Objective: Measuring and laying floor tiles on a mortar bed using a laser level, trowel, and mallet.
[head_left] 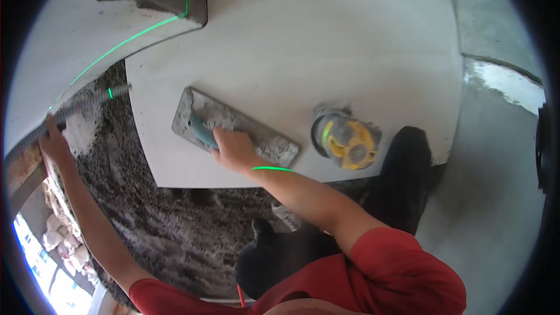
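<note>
My right hand (235, 150) is closed round the blue-grey handle (201, 133) of a rectangular float (265, 134), its plate smeared with grey mortar. The float rests on a large pale slab (326, 41). Off to the left, my outstretched left hand (55, 144) grips a long, narrow grey bar (87, 105) beside the white wall base. The bar's far end reaches the slab's left edge. To the right of the float, a dusty yellow-and-grey round device (347, 140) sits on the slab; its exact kind I cannot tell.
Rough dark mortar (169, 227) lies left of and below the slab. A green laser line (122, 46) crosses the wall base, the bar and my right wrist. My dark shoe (405, 160) is at the slab's lower right, beside grey flooring (490, 186). Rubble (64, 242) shows lower left.
</note>
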A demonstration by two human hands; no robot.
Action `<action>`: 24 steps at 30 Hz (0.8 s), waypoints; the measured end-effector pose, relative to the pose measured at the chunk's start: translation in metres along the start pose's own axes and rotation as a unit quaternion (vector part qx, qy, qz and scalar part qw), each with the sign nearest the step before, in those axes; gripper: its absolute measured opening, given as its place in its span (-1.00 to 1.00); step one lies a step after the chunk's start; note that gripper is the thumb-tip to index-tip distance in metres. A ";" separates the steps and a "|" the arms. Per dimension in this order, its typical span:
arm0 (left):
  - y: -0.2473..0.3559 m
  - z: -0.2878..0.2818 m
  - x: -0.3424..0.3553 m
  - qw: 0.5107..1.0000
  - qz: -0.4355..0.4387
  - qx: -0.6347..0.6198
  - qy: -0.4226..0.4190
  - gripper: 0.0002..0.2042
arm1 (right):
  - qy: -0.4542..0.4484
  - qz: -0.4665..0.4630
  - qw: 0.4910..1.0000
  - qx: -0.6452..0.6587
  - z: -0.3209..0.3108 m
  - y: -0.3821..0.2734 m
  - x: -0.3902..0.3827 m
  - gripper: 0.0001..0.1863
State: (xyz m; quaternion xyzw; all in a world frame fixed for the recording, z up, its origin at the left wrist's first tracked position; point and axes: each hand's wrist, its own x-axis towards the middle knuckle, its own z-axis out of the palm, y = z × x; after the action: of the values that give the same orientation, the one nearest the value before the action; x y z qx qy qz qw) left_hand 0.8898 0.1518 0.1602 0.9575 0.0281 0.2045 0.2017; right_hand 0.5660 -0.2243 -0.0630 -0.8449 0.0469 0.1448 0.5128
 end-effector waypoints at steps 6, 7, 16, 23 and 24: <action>0.038 -0.096 -0.184 0.995 -0.024 -0.089 -0.045 -0.69 | 0.169 -0.148 0.974 0.003 -0.067 -0.035 -0.054 -0.51; 0.065 -0.112 -0.211 0.989 -0.056 -0.114 -0.077 -0.73 | 0.151 -0.183 0.970 0.058 -0.096 -0.055 -0.064 -0.51; 0.293 -0.112 -0.217 0.965 0.090 -0.198 -0.148 -0.87 | 0.084 -0.190 0.978 -0.004 -0.383 -0.041 -0.086 -0.51; 0.453 0.052 -0.049 0.965 0.217 -0.121 -0.083 -0.57 | -0.143 -0.227 0.943 -0.198 -0.367 0.011 -0.138 -0.19; 0.458 0.075 -0.014 0.970 0.219 -0.082 -0.074 -0.49 | -0.141 -0.227 0.945 -0.190 -0.365 0.018 -0.139 -0.19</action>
State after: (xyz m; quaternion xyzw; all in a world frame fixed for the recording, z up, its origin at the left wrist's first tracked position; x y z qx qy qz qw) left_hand 0.8941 -0.2979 0.2743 0.9331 -0.2135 0.1740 0.2311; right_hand 0.5013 -0.5636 0.1199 -0.8860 -0.2470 0.1484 0.3633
